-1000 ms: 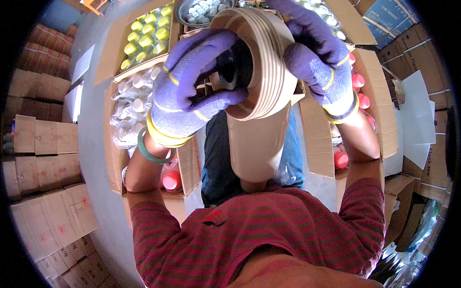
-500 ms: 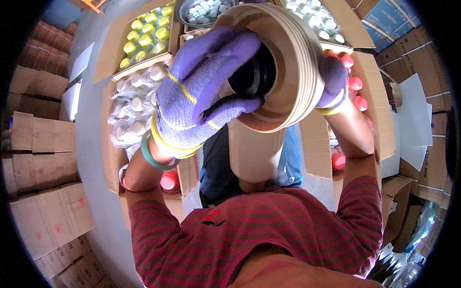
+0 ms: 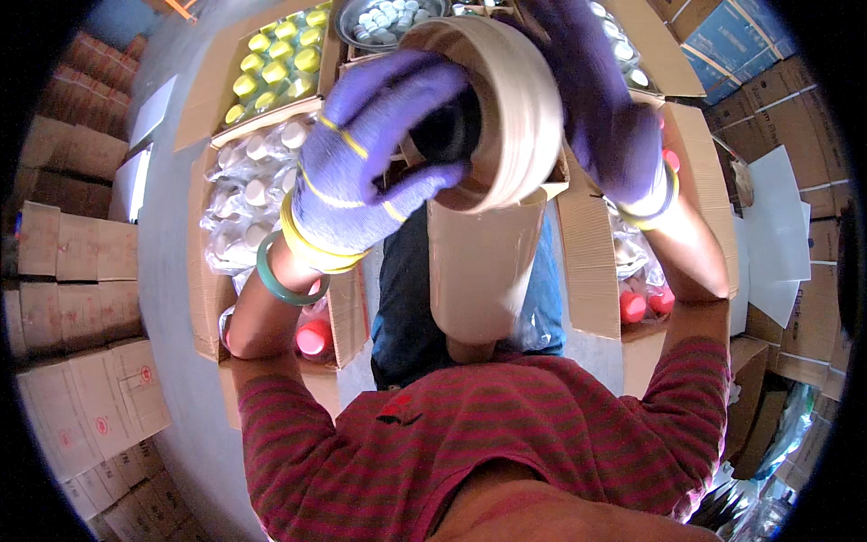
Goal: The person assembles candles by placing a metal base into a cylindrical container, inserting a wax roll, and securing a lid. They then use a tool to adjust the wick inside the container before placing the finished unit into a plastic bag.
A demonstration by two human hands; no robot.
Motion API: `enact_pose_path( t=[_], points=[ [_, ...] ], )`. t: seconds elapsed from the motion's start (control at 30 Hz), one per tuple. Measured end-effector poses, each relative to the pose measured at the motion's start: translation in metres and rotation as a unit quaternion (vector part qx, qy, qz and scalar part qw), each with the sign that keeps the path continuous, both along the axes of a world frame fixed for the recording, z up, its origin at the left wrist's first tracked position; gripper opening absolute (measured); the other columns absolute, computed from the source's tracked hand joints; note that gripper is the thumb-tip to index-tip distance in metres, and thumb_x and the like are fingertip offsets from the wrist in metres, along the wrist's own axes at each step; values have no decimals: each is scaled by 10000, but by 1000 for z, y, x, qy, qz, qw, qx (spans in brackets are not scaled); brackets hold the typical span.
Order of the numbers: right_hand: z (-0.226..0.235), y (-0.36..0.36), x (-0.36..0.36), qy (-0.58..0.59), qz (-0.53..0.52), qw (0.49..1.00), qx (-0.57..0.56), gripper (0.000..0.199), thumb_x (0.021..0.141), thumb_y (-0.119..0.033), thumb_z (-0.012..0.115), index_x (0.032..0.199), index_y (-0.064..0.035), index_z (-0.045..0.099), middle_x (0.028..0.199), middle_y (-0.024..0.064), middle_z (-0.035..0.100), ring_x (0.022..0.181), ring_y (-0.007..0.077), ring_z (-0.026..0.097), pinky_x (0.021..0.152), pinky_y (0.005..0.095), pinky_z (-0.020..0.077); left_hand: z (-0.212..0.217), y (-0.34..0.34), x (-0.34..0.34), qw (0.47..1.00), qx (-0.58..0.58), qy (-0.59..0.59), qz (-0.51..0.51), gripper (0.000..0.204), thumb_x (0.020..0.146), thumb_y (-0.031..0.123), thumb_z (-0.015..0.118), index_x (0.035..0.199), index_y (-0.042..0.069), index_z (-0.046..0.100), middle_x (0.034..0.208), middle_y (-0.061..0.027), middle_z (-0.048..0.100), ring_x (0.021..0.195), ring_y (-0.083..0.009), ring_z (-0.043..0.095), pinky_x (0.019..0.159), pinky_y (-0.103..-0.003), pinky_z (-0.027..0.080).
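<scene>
Stacked brown cartons (image 3: 63,262) line the left edge of the frame around a grey floor, with open boxes of capped containers across the top.

Left hand (image 3: 361,172), in a purple knit glove with yellow trim: the fingers (image 3: 415,81) are spread and curled over the near rim of a large roll of tan packing tape (image 3: 515,108), reaching into its dark core. Right hand (image 3: 605,117), in a matching glove: it lies against the far side of the roll at upper centre right; whether its fingers are spread or pressed together cannot be told, as motion blurs them. The roll is a thick, smooth ring, held close to the camera at top centre. One strip of tape runs from it down onto a tall, upright cardboard box (image 3: 483,271) at frame centre.

One green bangle (image 3: 284,275) sits on the left wrist. Upper left, one open box holds yellow-capped jars (image 3: 275,59), about a dozen; below it lie white-capped jars in clear plastic wrap (image 3: 248,203). Red-capped jars (image 3: 637,303) show at centre right, two clearly. One round metal tray of small white caps (image 3: 384,18) sits at top centre.

Compared with half a second earlier, the roll has turned more edge-on and the right hand has moved over its upper side.
</scene>
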State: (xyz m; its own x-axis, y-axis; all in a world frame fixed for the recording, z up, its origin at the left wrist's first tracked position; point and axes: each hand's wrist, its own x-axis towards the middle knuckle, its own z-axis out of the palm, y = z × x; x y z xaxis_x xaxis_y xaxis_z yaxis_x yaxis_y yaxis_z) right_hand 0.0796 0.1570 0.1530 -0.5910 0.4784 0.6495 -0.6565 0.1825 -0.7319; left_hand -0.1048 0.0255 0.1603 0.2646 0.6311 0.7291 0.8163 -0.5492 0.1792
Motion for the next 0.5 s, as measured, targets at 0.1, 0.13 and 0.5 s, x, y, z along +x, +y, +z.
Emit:
enact_pose_path(
  t=[0.1, 0.13, 0.5],
  points=[
    [-4, 19, 23, -112, 293, 935, -166, 663, 949, -473, 471, 1442, -59, 313, 1444, 134, 394, 1320, 201, 411, 1094, 391, 346, 7, -1, 11, 996, -32, 59, -52, 642, 684, 314, 792, 1213, 7, 599, 1264, -175, 566, 1163, -362, 541, 980, -434, 438],
    [-12, 25, 23, -83, 320, 934, -136, 612, 940, -389, 512, 1424, -59, 335, 1412, 122, 433, 1292, 190, 443, 1077, 374, 370, 9, -1, 12, 997, -29, 54, -47, 645, 688, 313, 791, 1218, 2, 594, 1266, -177, 565, 1169, -363, 538, 982, -434, 436],
    [-7, 25, 12, 119, -201, 711, 664, 912, 692, -371, 819, 1424, -99, 349, 1493, 252, 258, 1346, 505, 293, 1115, 548, 253, -11, -2, 9, 921, -138, -355, -85, 633, 747, 100, 787, 1296, -9, 492, 1220, -143, 598, 1130, -222, 584, 927, -340, 486]
  ],
)
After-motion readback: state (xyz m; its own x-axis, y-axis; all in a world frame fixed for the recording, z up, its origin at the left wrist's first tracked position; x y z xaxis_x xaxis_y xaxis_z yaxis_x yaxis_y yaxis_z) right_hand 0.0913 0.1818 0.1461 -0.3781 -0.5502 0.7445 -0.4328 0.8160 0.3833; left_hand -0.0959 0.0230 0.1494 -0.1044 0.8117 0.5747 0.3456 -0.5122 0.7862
